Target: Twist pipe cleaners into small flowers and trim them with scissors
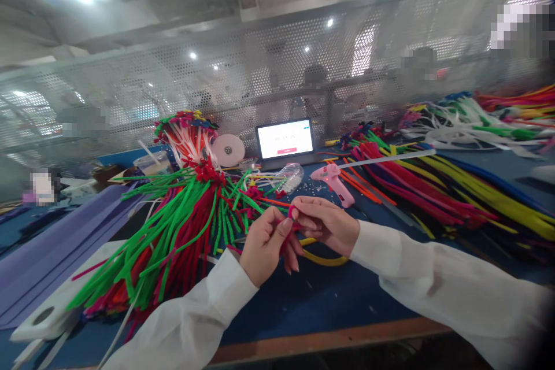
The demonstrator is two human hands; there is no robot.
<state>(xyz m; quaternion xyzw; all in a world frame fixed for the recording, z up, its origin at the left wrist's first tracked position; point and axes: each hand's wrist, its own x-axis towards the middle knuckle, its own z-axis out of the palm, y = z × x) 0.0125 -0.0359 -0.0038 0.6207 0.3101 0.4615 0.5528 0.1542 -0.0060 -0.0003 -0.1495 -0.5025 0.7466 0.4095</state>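
Note:
A magenta pipe cleaner (291, 212) is pinched between my two hands above the front of the blue table. My left hand (265, 243) is closed on it, thumb pressed against the fingers; a stretch of the same colour shows by the left cuff. From the right, my right hand (325, 221) grips the small bent part with thumb and forefinger. The fingers hide most of the pipe cleaner. Beneath my right hand lies a curved yellow pipe cleaner (327, 258) on the table.
A large heap of green pipe cleaners (169, 214) lies left. A pink glue gun (333, 179) with a long glue stick rests behind my hands, beside a clear plastic bag (289, 178). A tablet (285, 139) stands at the back. Coloured pipe cleaners (411, 185) spread to the right.

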